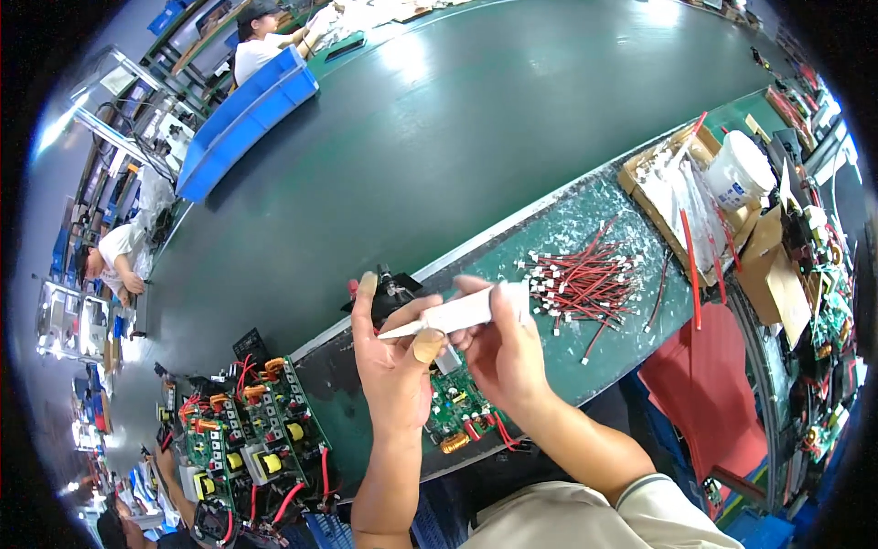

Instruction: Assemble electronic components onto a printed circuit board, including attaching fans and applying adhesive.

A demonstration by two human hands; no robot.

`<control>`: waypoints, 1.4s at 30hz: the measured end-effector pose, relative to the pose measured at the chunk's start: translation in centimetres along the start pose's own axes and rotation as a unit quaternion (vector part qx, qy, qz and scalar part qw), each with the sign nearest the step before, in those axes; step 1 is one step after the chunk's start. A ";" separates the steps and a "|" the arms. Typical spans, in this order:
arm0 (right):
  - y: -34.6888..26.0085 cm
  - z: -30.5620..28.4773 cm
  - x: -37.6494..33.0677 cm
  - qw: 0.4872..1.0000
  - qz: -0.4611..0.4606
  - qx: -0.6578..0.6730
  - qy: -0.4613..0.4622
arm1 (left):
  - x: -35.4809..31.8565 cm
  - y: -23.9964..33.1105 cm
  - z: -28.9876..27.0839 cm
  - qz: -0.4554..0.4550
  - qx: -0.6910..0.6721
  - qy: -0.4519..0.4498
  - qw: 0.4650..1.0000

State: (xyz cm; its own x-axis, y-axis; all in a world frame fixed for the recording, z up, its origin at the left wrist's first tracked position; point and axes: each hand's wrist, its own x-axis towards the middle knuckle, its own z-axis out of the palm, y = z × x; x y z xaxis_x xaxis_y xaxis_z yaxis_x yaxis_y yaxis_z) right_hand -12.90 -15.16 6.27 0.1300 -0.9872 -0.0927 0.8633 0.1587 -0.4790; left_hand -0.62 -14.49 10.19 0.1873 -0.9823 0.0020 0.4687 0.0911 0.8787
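Factory workbenches are being seen from above through a wide, curved lens, with a broad dark green conveyor belt (512, 119) running diagonally across the upper part of the view. Along its near edge, a green work mat (549, 265) speckled with white flecks is being used as the working surface.

At the centre, a white plastic tube with a narrow pointed nozzle (453, 316) is being held just above the mat by both hands. The left hand (393, 366) is being wrapped around the nozzle end, with the thumb, capped in a tan finger cot, pressed against the tube and the index finger raised upright. The right hand (503, 352) is being closed around the rear of the tube, fingers curled and pinching it. Directly beneath the hands, a green printed circuit board with a copper coil and red wires (462, 416) is lying on the mat, partly hidden by the hands.

To the right of the hands, a loose pile of short red wires with white connectors (585, 279) is lying on the mat. Farther right, a shallow cardboard tray (681, 197) and a white plastic jar (739, 169) are standing. At lower left, several green circuit boards with yellow components and orange coils (251, 435) are being stored side by side. A long blue plastic bin (242, 123) is resting at the belt's far edge, where another person in a white shirt (256, 46) is working.
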 end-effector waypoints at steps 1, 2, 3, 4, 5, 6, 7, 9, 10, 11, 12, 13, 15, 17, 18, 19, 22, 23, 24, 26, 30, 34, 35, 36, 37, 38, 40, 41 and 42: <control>-0.5 -0.3 0.5 1.000 -0.019 0.022 0.011 | 0.4 0.3 0.5 0.024 0.049 -0.031 0.998; -1.0 -0.8 0.9 0.998 -0.039 0.043 0.023 | 0.7 0.3 0.5 0.048 0.097 -0.062 0.992; -1.7 -1.1 1.2 0.997 -0.063 0.029 0.020 | 1.3 0.7 -0.5 0.100 0.187 -0.070 0.975; -2.4 -0.9 1.4 0.994 -0.086 -0.038 0.061 | 1.9 0.9 -2.2 0.172 0.332 -0.053 0.926; -2.5 -1.6 1.6 0.988 -0.097 -0.079 0.089 | 2.3 1.2 -3.9 0.224 0.453 -0.066 0.860; -2.5 -2.8 1.8 0.979 -0.107 -0.120 0.122 | 2.6 1.2 -4.7 0.268 0.564 -0.081 0.777; -2.3 -3.6 1.8 0.973 -0.108 -0.161 0.122 | 2.4 1.0 -5.2 0.268 0.618 -0.102 0.732; -2.4 -4.4 1.2 0.952 -0.082 -0.268 0.119 | 1.5 -0.2 -5.7 0.212 0.651 -0.118 0.719; -2.3 -4.6 0.9 0.920 -0.057 -0.373 0.108 | 1.6 -0.8 -6.0 0.227 0.675 -0.135 0.689; -1.6 -5.2 0.9 0.919 -0.072 -0.375 0.093 | 1.7 -0.9 -6.3 0.223 0.673 -0.133 0.692; -1.5 -5.2 0.8 0.909 -0.085 -0.402 0.075 | 1.5 -0.5 -5.9 0.203 0.672 -0.132 0.700; -1.4 -5.2 0.8 0.907 -0.085 -0.407 0.063 | 1.6 -0.4 -5.8 0.200 0.671 -0.133 0.702; -1.3 -5.0 1.0 0.903 -0.089 -0.419 0.032 | 1.7 -0.6 -5.9 0.192 0.671 -0.136 0.703; -1.3 -4.9 0.9 0.886 -0.080 -0.456 0.022 | 1.6 -0.8 -6.2 0.195 0.683 -0.126 0.692; -1.2 -4.8 0.9 0.887 -0.072 -0.456 0.019 | 1.6 -0.9 -6.2 0.191 0.684 -0.128 0.693; -1.1 -4.8 1.1 0.869 -0.105 -0.484 0.009 | 1.6 -0.8 -6.1 0.187 0.684 -0.126 0.694; -1.0 -4.9 1.4 0.832 -0.142 -0.536 -0.007 | 1.6 -1.1 -6.6 0.183 0.679 -0.126 0.700; -1.0 -4.9 1.4 0.831 -0.144 -0.537 -0.004 | 1.5 -1.2 -6.7 0.181 0.677 -0.118 0.704; -1.0 -5.0 1.4 0.830 -0.143 -0.539 -0.003 | 1.5 -1.3 -6.7 0.180 0.674 -0.110 0.708; -1.0 -5.1 1.4 0.837 -0.134 -0.530 0.014 | 1.5 -1.3 -6.8 0.178 0.669 -0.110 0.713; -1.1 -4.8 1.4 0.833 -0.145 -0.534 0.019 | 1.3 -1.4 -7.0 0.170 0.670 -0.108 0.715; -0.9 -4.9 1.3 0.841 -0.137 -0.523 0.025 | 1.4 -1.4 -7.1 0.175 0.668 -0.109 0.715; -0.9 -4.9 1.3 0.844 -0.134 -0.518 0.027 | 1.4 -1.4 -7.2 0.174 0.667 -0.108 0.716; -0.9 -4.9 1.3 0.844 -0.134 -0.519 0.026 | 1.4 -1.4 -7.3 0.176 0.669 -0.109 0.714; -0.9 -4.9 1.3 0.837 -0.137 -0.530 0.026 | 1.4 -1.4 -7.3 0.178 0.670 -0.109 0.713; -1.0 -4.9 1.4 0.829 -0.139 -0.541 0.026 | 1.4 -1.3 -7.3 0.178 0.669 -0.109 0.713; -0.9 -4.9 1.5 0.823 -0.141 -0.550 0.022 | 1.4 -1.2 -7.2 0.174 0.676 -0.111 0.707; -0.9 -5.0 1.5 0.817 -0.142 -0.558 0.019 | 1.4 -1.3 -7.2 0.174 0.676 -0.111 0.708; -0.9 -5.0 1.5 0.817 -0.142 -0.559 0.019 | 1.4 -1.3 -7.2 0.174 0.673 -0.108 0.711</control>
State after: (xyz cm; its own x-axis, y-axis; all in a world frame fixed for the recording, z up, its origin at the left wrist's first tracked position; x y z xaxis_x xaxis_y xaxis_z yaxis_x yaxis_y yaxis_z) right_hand -15.91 -16.69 2.18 -0.0314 -0.9890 0.1448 -0.1305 -0.1396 -0.9816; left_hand 5.28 -14.80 5.65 -0.1146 -0.9543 0.2761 -0.8508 0.2378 0.4687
